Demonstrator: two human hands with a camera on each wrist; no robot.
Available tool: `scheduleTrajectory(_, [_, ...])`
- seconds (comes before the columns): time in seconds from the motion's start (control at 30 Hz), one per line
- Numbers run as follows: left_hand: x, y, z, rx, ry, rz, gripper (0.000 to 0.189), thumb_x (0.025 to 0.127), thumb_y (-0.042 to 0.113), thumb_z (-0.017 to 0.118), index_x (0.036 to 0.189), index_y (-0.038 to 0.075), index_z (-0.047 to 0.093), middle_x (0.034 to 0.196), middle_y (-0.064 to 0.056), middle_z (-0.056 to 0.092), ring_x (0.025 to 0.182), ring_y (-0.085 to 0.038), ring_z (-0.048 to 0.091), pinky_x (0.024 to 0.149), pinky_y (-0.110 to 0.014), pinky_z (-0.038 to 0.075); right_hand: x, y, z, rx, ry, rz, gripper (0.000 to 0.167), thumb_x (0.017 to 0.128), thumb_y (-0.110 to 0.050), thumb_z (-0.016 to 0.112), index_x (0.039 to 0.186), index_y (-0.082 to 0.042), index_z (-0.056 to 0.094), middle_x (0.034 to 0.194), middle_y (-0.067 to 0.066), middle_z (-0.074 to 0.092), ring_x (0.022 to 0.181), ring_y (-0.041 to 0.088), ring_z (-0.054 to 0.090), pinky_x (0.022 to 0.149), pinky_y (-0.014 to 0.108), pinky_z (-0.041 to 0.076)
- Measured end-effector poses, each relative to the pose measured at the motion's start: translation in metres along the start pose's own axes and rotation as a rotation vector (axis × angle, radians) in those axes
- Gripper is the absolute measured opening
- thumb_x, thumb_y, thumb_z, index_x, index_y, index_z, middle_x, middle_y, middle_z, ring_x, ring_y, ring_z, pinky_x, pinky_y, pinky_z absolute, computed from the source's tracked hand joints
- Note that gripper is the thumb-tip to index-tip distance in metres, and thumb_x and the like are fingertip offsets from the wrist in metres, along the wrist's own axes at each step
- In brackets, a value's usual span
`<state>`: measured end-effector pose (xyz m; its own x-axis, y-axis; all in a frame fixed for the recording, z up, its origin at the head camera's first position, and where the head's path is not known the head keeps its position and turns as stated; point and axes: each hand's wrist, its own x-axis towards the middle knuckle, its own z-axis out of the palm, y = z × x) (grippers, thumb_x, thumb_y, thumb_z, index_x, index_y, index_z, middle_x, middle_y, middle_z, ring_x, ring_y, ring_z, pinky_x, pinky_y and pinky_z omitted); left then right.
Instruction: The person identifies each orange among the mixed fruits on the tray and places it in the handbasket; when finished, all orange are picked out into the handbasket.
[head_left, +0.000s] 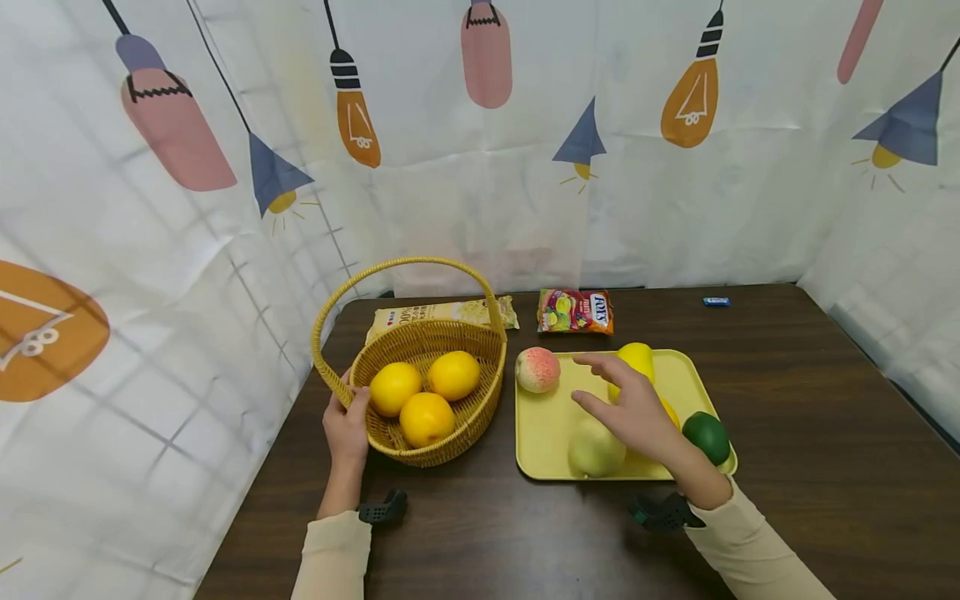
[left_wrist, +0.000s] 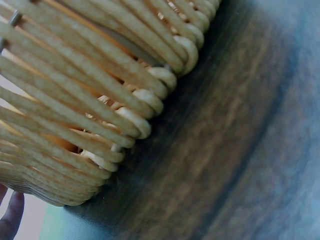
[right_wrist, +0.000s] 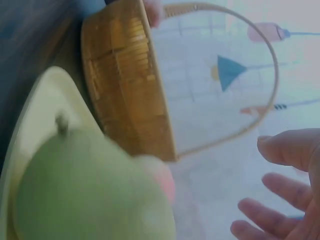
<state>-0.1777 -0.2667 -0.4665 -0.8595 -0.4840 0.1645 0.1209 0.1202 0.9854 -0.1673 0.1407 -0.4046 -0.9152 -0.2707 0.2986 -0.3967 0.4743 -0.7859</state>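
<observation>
My left hand (head_left: 347, 427) grips the left rim of a woven basket (head_left: 472, 429), close to the foot of its tall arched handle. Three orange fruits lie inside, the nearest orange (head_left: 427, 419) toward the front. In the left wrist view the basket's woven side (left_wrist: 80, 95) fills the upper left, with fingers (left_wrist: 12, 215) at its edge. Over the yellow tray (head_left: 540, 433) hovers my right hand (head_left: 637, 414), fingers spread and holding nothing. Beneath it is a pale green pear-like fruit (head_left: 596, 450), large in the right wrist view (right_wrist: 90, 190).
The tray also bears a peach (head_left: 537, 370), a yellow fruit (head_left: 637, 358) partly behind the hand, and a dark green fruit (head_left: 707, 437). Behind stand a pale snack bag (head_left: 450, 312), a red candy bag (head_left: 575, 312) and a small blue packet (head_left: 716, 302). A printed curtain (head_left: 480, 200) borders the table.
</observation>
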Motion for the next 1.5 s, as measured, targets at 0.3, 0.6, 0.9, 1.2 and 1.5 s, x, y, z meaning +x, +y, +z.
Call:
scheduleTrajectory(0.3, [0.000, -0.004, 0.002, 0.008, 0.025, 0.027, 0.036, 0.099, 0.018, 0.056, 0.131, 0.002, 0.058, 0.123, -0.016, 0.057, 0.079, -0.011, 0.049, 0.066, -0.017, 0.041, -0.006, 0.019, -0.027, -0.075, 0.021, -0.033, 0.036, 0.091, -0.019, 0.071, 0.124, -0.008, 0.064, 0.122, 0.009, 0.065, 0.109, 0.033, 0.058, 0.096, 0.055, 0.043])
scheduleTrajectory(0.6, [-0.001, -0.002, 0.005, -0.009, 0.028, 0.031, 0.038, 0.098, 0.016, 0.057, 0.134, 0.004, 0.058, 0.110, -0.013, 0.059, 0.083, -0.012, 0.051, 0.067, -0.018, 0.042, -0.016, 0.047, -0.050, -0.122, 0.055, 0.014, 0.037, 0.092, -0.022, 0.070, 0.124, -0.004, 0.063, 0.123, 0.014, 0.064, 0.111, 0.038, 0.058, 0.092, 0.058, 0.046])
scheduleTrajectory(0.9, [0.001, -0.002, 0.005, 0.005, 0.016, 0.027, 0.036, 0.098, 0.017, 0.057, 0.130, 0.000, 0.058, 0.124, -0.019, 0.057, 0.080, -0.014, 0.050, 0.065, -0.018, 0.042, -0.028, 0.069, -0.074, -0.164, -0.066, 0.109, 0.043, 0.092, -0.034, 0.069, 0.125, -0.008, 0.062, 0.122, 0.012, 0.064, 0.116, 0.038, 0.057, 0.095, 0.056, 0.044])
scheduleTrajectory(1.2, [0.000, -0.003, 0.004, 0.006, 0.029, 0.021, 0.038, 0.098, 0.016, 0.056, 0.135, 0.005, 0.057, 0.116, -0.010, 0.057, 0.094, -0.016, 0.051, 0.072, -0.018, 0.043, -0.033, 0.087, -0.076, -0.141, -0.220, 0.070, 0.048, 0.089, -0.034, 0.072, 0.129, -0.012, 0.059, 0.124, 0.006, 0.062, 0.118, 0.035, 0.055, 0.097, 0.057, 0.042])
scheduleTrajectory(1.5, [-0.001, -0.004, 0.001, 0.009, 0.026, 0.003, 0.040, 0.098, 0.018, 0.056, 0.137, 0.006, 0.056, 0.128, -0.017, 0.056, 0.098, -0.015, 0.051, 0.074, -0.016, 0.042, -0.034, 0.090, -0.077, -0.095, -0.339, 0.036, 0.058, 0.085, -0.030, 0.076, 0.136, -0.014, 0.053, 0.132, 0.009, 0.055, 0.120, 0.034, 0.051, 0.090, 0.040, 0.048])
